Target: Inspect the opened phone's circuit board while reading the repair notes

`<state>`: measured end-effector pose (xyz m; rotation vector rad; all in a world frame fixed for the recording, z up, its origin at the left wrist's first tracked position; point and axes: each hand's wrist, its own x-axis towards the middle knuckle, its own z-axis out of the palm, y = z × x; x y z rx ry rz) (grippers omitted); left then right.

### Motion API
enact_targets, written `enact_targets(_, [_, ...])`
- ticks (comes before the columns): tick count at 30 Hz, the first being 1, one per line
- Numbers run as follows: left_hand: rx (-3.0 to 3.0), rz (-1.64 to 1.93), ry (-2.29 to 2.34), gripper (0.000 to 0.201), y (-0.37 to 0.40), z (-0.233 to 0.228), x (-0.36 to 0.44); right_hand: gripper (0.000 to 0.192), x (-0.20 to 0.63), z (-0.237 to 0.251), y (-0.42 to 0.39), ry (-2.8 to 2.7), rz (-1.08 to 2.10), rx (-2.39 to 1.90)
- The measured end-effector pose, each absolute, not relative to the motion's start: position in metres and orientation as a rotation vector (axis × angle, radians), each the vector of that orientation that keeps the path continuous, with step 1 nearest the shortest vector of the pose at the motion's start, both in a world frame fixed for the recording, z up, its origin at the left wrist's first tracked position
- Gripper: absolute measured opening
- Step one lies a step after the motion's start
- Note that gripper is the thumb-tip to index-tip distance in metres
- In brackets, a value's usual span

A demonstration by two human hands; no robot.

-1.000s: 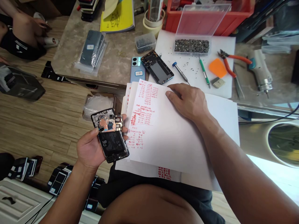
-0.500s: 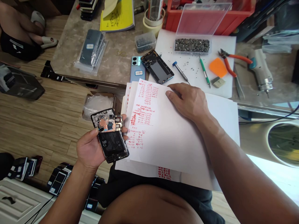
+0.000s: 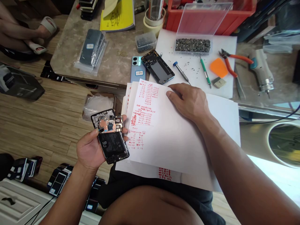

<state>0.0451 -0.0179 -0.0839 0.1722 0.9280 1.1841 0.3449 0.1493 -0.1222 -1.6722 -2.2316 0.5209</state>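
My left hand is closed around an opened smartphone, thumb on one side and fingertips on the other. Its battery is exposed, and a loose-looking circuit board with copper-coloured patches lies across its upper part. On several stacked paper sheets, marked with red handwriting, lies my right hand. Its thumb is on top and its index finger runs along the far edge; the other fingers are mostly hidden. Just beyond the sheets are a removed phone back shell and a blue-grey phone.
A white mat carries a blue-capped screwdriver, a green tool, orange-handled cutters and an open screw box. An electric screwdriver lies right. Bagged phones lie left. Another person's feet are upper left.
The other person's legs and feet at the upper left have shifted. Both my hands, the phone and the papers stay in place.
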Motion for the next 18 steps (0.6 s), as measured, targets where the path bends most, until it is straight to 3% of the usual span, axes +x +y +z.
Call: enact_targets(18, [0.172, 1.167, 0.919, 0.044, -0.0187, -0.0844, 0.0441, 0.048, 0.3449, -0.1202, 0.1485, -2.235, 0.53, -1.665])
